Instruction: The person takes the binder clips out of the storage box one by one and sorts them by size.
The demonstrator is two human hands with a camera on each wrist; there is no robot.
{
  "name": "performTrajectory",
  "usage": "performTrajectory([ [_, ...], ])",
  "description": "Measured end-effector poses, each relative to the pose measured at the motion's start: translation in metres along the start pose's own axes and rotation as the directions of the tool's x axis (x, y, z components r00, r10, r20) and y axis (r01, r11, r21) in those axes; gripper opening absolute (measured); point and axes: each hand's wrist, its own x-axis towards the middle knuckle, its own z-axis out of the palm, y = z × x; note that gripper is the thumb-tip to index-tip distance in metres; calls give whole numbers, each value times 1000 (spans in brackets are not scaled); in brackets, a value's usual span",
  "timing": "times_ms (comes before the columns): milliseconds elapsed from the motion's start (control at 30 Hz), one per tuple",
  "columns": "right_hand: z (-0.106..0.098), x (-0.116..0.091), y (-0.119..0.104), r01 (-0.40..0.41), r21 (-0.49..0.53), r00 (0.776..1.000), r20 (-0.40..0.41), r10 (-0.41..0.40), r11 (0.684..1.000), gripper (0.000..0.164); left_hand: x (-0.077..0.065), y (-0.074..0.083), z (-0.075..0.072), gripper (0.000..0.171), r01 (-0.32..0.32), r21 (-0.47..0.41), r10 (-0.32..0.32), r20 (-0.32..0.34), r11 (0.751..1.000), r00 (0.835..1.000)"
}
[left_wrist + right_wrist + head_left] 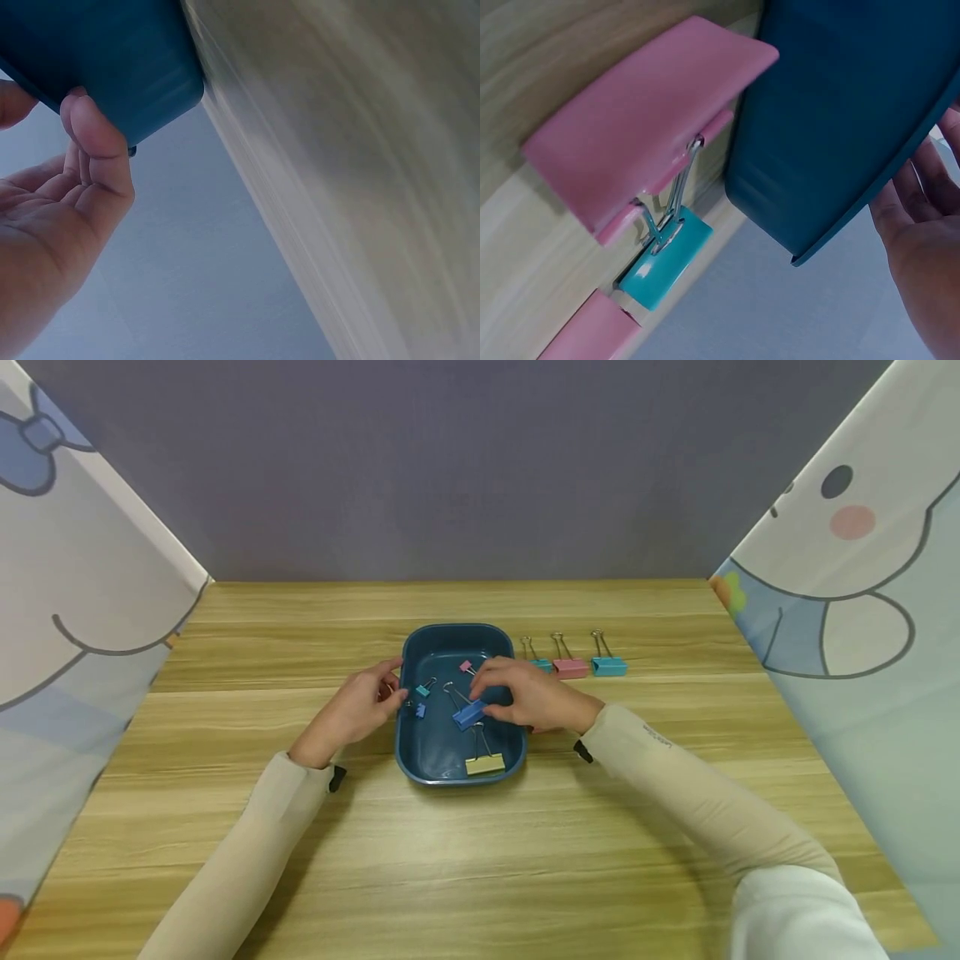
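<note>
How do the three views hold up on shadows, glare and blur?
Head: soft shadows on the tabletop beside both sleeves; left wrist: wood grain smeared and soft, left hand clearer; right wrist: small bright glint on the teal clip, no strong glare on the nearest pink clip.

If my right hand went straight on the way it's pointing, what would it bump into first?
Most likely the blue binder clip in the tray, which lies right at the tips of your right hand. Depth is unclear from above, so they may already be touching.
</note>
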Motion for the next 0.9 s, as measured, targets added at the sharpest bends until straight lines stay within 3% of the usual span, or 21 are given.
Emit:
performTrajectory([
  [433,7,6,6,-32,-31,999,43,33,999,22,0,2,0,50,19,8,-19,0,1000,1000],
  [900,13,22,0,-89,-140,978,176,113,986,21,0,4,-1,50,27,26,-28,10,999,1000],
])
